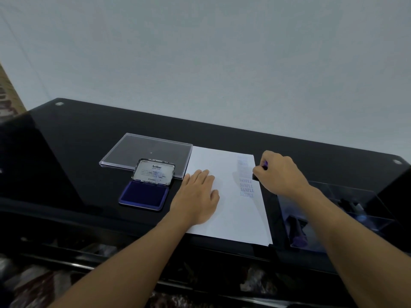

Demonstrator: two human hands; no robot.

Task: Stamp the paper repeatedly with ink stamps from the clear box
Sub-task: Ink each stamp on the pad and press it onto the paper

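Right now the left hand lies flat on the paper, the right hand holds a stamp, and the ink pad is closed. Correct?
No: the head view shows the ink pad open, lid raised. The left hand lies flat on the paper; the right hand holds a stamp.

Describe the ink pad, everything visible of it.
The ink pad is a small metal-looking tin lying open on the black table. Its base holds a dark blue-violet pad; its hinged lid stands tilted back, showing a white label reading Artline. It sits left of the paper, in front of the clear plastic cover. Neither the left hand nor the right hand touches it.
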